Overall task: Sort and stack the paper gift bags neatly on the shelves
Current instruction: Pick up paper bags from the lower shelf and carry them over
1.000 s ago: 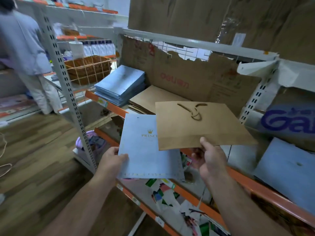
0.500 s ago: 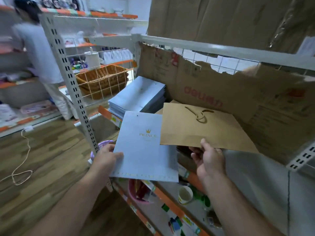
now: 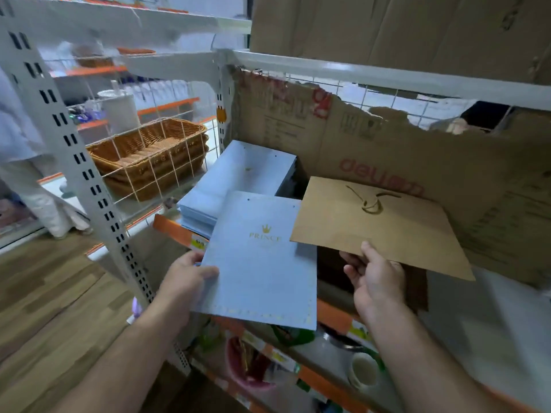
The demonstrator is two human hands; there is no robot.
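Brown bag (image 3: 384, 231), near edge in right hand (image 3: 376, 280); blue bag (image 3: 262, 275), left hand (image 3: 185, 278)

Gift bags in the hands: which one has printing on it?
The blue bag in the left hand: gold crown and PRINCE on its face. The brown bag in the right hand is plain, only a cord handle on it.

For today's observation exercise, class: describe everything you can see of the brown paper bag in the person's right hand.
The brown paper bag is folded flat, plain kraft-looking paper, with a matching cord handle looped near its far edge. The right hand pinches its near edge, thumb on top, holding it roughly level above the shelf. Its left corner lies over the light blue bag in the left hand.
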